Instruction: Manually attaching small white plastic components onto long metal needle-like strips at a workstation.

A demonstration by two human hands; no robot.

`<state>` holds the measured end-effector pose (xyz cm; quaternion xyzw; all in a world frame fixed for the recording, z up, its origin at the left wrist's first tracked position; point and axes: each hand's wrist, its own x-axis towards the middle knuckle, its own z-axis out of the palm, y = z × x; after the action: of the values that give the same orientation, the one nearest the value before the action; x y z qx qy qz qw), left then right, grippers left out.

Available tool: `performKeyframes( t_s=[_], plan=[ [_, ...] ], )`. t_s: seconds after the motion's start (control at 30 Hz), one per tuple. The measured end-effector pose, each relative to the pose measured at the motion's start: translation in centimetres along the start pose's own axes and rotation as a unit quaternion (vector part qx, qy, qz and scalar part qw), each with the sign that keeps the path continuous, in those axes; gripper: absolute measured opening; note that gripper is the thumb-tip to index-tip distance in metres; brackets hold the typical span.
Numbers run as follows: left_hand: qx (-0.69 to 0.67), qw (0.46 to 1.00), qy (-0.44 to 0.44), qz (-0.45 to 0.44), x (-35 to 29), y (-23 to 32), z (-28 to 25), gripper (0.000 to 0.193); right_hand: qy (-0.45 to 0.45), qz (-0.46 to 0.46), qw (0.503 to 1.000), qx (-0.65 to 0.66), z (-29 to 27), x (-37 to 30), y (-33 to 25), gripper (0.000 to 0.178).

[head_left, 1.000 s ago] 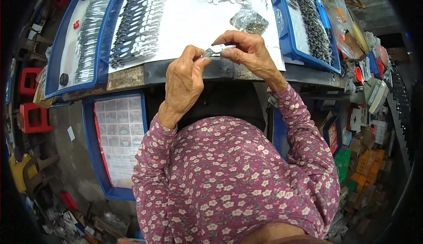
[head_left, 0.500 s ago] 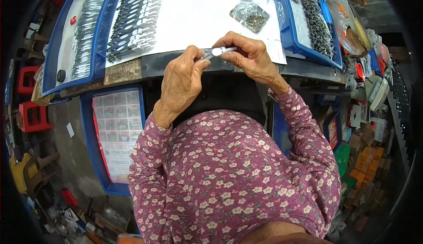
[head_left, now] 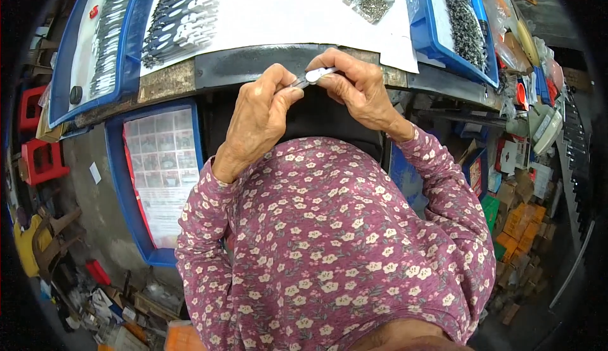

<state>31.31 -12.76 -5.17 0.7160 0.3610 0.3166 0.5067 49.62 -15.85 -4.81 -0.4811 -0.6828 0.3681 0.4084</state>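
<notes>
Both hands meet just off the table's front edge. My right hand (head_left: 361,91) pinches a small white plastic piece (head_left: 317,75) with a rounded end between thumb and fingers. Between the thumb and fingertips of my left hand (head_left: 261,109) is a slim metal piece (head_left: 301,83), its exact kind too small to make out. Its tip meets or nearly meets the white piece; whether the two are joined I cannot tell.
White paper (head_left: 272,15) covers the tabletop, with rows of black-and-white parts (head_left: 183,12) at left and a clear bag of small metal bits (head_left: 367,2). Blue trays of parts (head_left: 126,53) (head_left: 437,40) flank it. Below stands a blue crate (head_left: 120,167); red stools (head_left: 41,159) are at far left.
The view has shifted, so the table edge and trays sit differently in the picture. Both hands keep their pinch on the same pieces, close together.
</notes>
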Motion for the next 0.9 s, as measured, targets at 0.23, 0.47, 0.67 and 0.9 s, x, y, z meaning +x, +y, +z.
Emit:
performKeyframes(
  t_s=[0.23,0.47,0.67,0.9],
  plan=[
    [0.052,0.998,-0.005,0.017,-0.8,-0.2,0.2,0.008,-0.017,-0.009,1.0,-0.009,1.6,-0.8,0.5,0.01],
    [0.143,0.988,-0.037,0.051,-2.1,-1.7,0.2,0.009,-0.046,-0.073,0.996,-0.026,1.7,-1.6,1.7,0.013],
    [0.188,0.975,-0.074,0.092,-3.3,-2.5,0.8,0.011,-0.134,-0.054,0.989,-0.033,1.4,-3.5,2.8,0.022],
    [0.224,0.959,-0.116,0.129,-4.8,-3.2,2.3,0.012,-0.167,-0.076,0.98,-0.077,1.8,-6.0,2.9,0.014]
  ],
)
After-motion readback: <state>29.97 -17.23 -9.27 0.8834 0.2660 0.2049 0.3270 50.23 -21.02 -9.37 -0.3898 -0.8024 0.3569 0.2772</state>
